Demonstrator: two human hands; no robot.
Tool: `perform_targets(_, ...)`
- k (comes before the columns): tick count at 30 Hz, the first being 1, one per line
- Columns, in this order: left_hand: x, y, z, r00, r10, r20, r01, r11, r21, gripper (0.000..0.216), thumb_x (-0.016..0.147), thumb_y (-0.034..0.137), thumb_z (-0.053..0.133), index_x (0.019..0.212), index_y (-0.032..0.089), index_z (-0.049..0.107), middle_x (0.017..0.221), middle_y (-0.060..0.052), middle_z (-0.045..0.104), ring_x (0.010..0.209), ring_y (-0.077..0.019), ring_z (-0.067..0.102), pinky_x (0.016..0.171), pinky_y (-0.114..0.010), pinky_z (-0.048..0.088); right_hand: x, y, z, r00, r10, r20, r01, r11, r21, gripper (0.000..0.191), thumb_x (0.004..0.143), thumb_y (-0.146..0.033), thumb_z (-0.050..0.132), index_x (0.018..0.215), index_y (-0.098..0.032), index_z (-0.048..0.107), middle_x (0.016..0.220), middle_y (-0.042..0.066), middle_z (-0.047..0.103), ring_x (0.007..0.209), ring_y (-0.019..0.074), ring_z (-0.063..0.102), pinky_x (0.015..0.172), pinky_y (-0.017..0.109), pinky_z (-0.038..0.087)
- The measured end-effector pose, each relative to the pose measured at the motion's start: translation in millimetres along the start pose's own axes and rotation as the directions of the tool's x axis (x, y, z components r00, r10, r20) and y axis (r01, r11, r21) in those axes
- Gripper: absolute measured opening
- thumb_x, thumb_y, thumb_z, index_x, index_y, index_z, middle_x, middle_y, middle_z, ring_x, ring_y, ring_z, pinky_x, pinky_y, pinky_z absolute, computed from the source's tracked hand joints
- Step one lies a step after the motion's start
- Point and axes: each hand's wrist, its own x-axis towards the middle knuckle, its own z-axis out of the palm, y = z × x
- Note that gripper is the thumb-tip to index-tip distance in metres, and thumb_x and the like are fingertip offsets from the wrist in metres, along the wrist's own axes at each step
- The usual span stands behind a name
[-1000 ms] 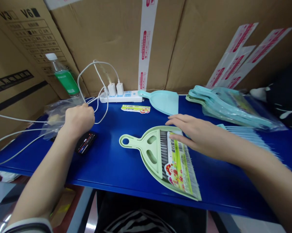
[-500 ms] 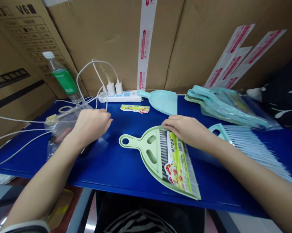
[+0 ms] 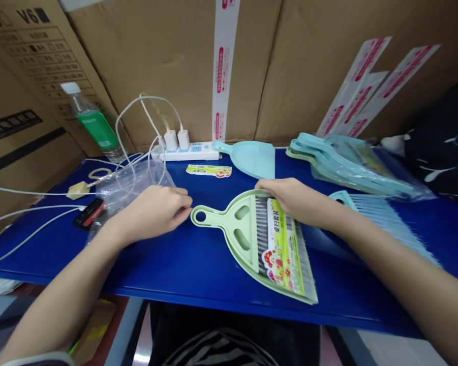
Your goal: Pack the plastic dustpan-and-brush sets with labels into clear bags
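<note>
A light green dustpan point(image 3: 234, 249) lies nested with its brush, the handle pointing left. Across the grey bristles point(image 3: 262, 229) runs a yellow-green printed label point(image 3: 284, 254). My right hand point(image 3: 285, 198) grips the dustpan's far rim, thumb on top and fingers curled over the edge. Closed, my left hand point(image 3: 158, 211) is beside the handle's ring end, with a clear plastic bag point(image 3: 116, 185) trailing from it to the left. Its fingertips are close to the ring; whether they touch it I cannot tell.
Behind are a blue dustpan point(image 3: 253, 157), a loose label point(image 3: 209, 171) and a power strip point(image 3: 196, 152) with white cables. Bagged dustpans point(image 3: 346, 162) and a blue brush point(image 3: 389, 218) lie right. At left are a bottle point(image 3: 97, 127) and a black phone-like device point(image 3: 89, 214).
My left hand has moved right and nearer to me, to the handle end. The bag has slid right with it, uncovering the black device. The green dustpan has risen slightly at its far side.
</note>
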Motion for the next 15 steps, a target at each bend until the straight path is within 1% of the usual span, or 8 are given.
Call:
perform_targets(2, -2, 0, 1, 0.999, 0.038, -0.004, -0.038, 0.998, -0.051, 0.026, 0.088, 0.02, 0.043, 0.066, 0.018, 0.056, 0.072, -0.001, 0.062, 0.057, -0.0118, 0.054, 0.053, -0.025, 0.033, -1, -1, -4, 0.999, 0.001, 0.034, -0.004, 0.996, 0.091, 0.033, 0.068, 0.007, 0.035, 0.077, -0.022, 0.05, 0.073, 0.0, 0.065, 0.066, 0.0139, 0.062, 0.057, 0.022, 0.041)
perform_targets(5, -4, -1, 2, 0.995, 0.098, 0.012, -0.095, 0.985, -0.141, 0.02, 0.086, 0.016, 0.047, 0.071, 0.018, 0.06, 0.075, 0.0, 0.064, 0.058, -0.0114, 0.056, 0.054, -0.024, 0.035, -2, -1, -9, 0.999, 0.015, 0.044, -0.02, 0.994, 0.112, 0.031, 0.071, 0.006, 0.036, 0.076, -0.021, 0.051, 0.072, 0.0, 0.064, 0.064, 0.0133, 0.061, 0.057, 0.022, 0.042)
perform_targets(10, -10, -1, 1, 0.97, 0.237, 0.058, -0.208, 0.929, -0.306, 0.018, 0.085, 0.014, 0.053, 0.077, 0.02, 0.068, 0.08, 0.001, 0.068, 0.067, -0.0115, 0.062, 0.062, -0.022, 0.041, -3, 3, -16, 0.999, 0.051, -0.009, -0.05, 0.994, 0.095, 0.029, 0.074, 0.006, 0.038, 0.072, -0.022, 0.047, 0.066, -0.001, 0.061, 0.059, 0.0132, 0.057, 0.054, 0.024, 0.04)
perform_targets(15, -14, 12, 1, 0.948, 0.316, 0.038, -0.287, 0.9, -0.327, 0.018, 0.088, 0.014, 0.054, 0.083, 0.02, 0.07, 0.082, 0.001, 0.069, 0.073, -0.0125, 0.065, 0.064, -0.023, 0.043, -3, 6, -19, 0.995, 0.076, -0.072, -0.068, 0.993, 0.101, 0.027, 0.08, 0.001, 0.039, 0.071, -0.023, 0.049, 0.064, -0.001, 0.061, 0.056, 0.0135, 0.056, 0.054, 0.026, 0.04)
